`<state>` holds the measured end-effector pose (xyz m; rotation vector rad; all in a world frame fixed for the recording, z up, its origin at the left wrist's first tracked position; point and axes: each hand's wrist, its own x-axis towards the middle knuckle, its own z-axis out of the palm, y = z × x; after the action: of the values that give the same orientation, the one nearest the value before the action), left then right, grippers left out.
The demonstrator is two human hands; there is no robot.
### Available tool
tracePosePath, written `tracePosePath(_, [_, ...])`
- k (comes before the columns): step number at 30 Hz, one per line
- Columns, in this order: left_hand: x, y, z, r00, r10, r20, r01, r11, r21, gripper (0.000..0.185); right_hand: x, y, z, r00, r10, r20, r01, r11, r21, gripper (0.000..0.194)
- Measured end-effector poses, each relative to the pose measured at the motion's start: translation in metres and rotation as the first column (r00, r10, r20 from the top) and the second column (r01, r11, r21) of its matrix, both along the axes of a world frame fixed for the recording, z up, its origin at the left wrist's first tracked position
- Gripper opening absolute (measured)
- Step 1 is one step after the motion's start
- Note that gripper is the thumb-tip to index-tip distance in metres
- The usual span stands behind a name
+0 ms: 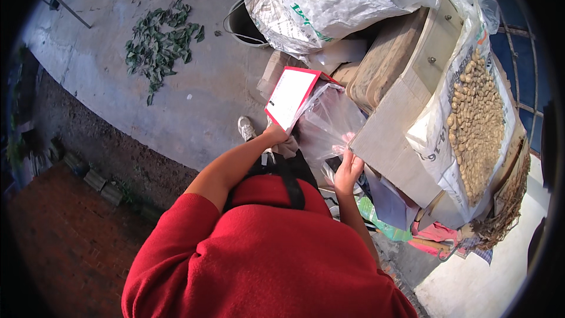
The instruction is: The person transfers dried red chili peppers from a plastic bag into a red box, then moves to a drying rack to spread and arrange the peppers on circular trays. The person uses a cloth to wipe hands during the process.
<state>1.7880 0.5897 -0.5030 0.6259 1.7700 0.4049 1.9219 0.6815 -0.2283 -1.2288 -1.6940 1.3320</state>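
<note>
My left hand (276, 134) grips the lower corner of a red-edged white card or box panel (290, 97), which bears writing. A clear plastic bag (329, 117) spreads from beside the panel toward my right hand (348, 170). The fingers of that hand pinch the bag's near edge, close to a corner of a wooden board (393, 134). How the bag and the red-edged panel are joined cannot be told. To the right, unshelled peanuts (476, 128) lie spread on a white woven sack (428, 141).
Beyond the panel, a full white woven sack (326, 4) leans by a bucket (245, 22). Green leaves (161, 42) lie scattered on the concrete floor (212, 79). Wooden boards (388, 57) stand at the right. Below them are a green bag (379, 221) and pink cloth (437, 234).
</note>
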Motion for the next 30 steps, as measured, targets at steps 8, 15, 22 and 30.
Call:
tracePosePath(8, [-0.014,0.006,0.081,0.967,0.028,0.254,0.006,0.991,-0.133,0.050,0.051,0.026,-0.072,0.934,-0.038,0.356,-0.077,0.950,0.303,0.028])
tracePosePath(15, [0.002,0.001,0.051,0.965,-0.224,0.139,0.215,0.973,0.083,0.039,0.032,0.021,-0.065,0.905,0.092,0.416,-0.124,0.991,0.049,0.037])
tracePosePath(22, [0.000,0.007,0.062,0.957,0.086,0.279,-0.077,0.996,-0.040,0.029,0.003,0.005,-0.020,0.956,0.029,0.291,0.068,0.946,-0.318,0.022])
tracePosePath(30, [0.004,0.000,0.050,0.894,0.272,0.356,-0.254,0.962,-0.096,0.033,0.003,0.002,0.004,0.973,0.022,0.228,0.025,0.979,-0.201,0.019])
